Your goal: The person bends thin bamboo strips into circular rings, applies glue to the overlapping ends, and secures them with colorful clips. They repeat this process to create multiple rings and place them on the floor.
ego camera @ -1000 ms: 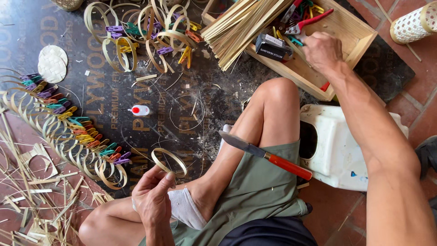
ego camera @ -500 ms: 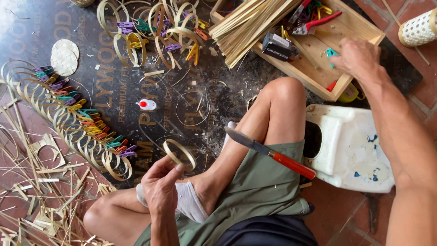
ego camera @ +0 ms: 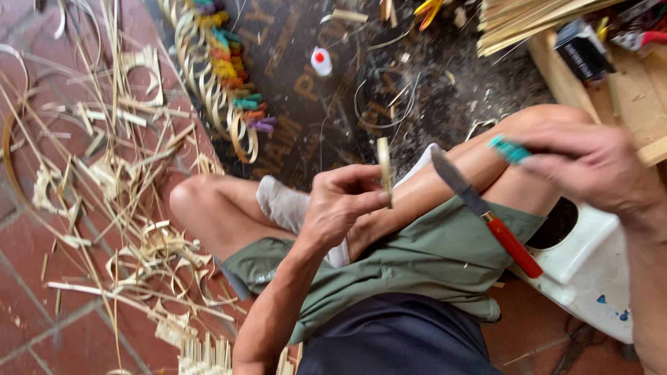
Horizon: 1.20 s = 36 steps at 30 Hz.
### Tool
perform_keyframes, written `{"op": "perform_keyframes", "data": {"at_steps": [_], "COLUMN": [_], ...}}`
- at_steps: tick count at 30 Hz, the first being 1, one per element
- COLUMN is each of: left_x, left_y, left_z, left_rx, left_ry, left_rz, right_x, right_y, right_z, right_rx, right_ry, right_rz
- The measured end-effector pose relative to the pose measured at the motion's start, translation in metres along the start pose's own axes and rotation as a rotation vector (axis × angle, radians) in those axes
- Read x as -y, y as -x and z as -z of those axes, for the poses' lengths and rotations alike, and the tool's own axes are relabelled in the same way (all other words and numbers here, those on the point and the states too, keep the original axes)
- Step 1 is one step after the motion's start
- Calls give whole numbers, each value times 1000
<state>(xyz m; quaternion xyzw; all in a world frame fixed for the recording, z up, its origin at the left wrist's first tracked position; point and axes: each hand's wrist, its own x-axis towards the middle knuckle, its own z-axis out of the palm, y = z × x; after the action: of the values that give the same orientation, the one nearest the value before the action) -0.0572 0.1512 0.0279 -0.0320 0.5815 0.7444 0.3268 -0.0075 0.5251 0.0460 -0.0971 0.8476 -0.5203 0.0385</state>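
Half a second ago the right hand [ego camera: 590,167] was still over the wooden tray [ego camera: 636,90]; now it has come back above the raised knee, pinching a small teal clip [ego camera: 507,149] between thumb and fingertips. Beside it, the left hand [ego camera: 344,201] has lifted nearer the knee and turned its bamboo ring [ego camera: 383,170] edge-on, so that the ring shows as a narrow upright strip, long axis roughly vertical, gripped low between thumb and forefinger. From the ring, the clip lies off to the right and slightly above, well apart; the right hand alone carries it.

A knife with a red handle [ego camera: 486,215] rests across the green shorts, just right of the ring, blade tip pointing up toward it. Up and left of the ring stands a small white bottle with a red cap [ego camera: 320,61] on a dark printed board [ego camera: 299,90]. Farther left lies a row of rings with coloured clips [ego camera: 222,69].
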Motion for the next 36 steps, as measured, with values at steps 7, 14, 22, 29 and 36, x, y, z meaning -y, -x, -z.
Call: {"op": "perform_keyframes", "data": {"at_steps": [7, 14, 22, 29, 36], "left_x": [-8, -6, -13, -22, -10], "left_y": [21, 26, 25, 37, 44], "left_z": [-7, 0, 6, 1, 33], "left_rx": [112, 143, 181, -14, 238], "left_ry": [59, 17, -61, -479, 280], "left_rz": [100, 22, 30, -78, 164], "right_x": [76, 93, 77, 58, 71], "right_y": [-55, -68, -60, -38, -32], "right_z": [-67, -82, -89, -114, -118], "right_rx": [477, 494, 460, 282, 161], "right_ry": [-69, -61, -61, -345, -204], "right_rz": [-192, 89, 0, -300, 129]}}
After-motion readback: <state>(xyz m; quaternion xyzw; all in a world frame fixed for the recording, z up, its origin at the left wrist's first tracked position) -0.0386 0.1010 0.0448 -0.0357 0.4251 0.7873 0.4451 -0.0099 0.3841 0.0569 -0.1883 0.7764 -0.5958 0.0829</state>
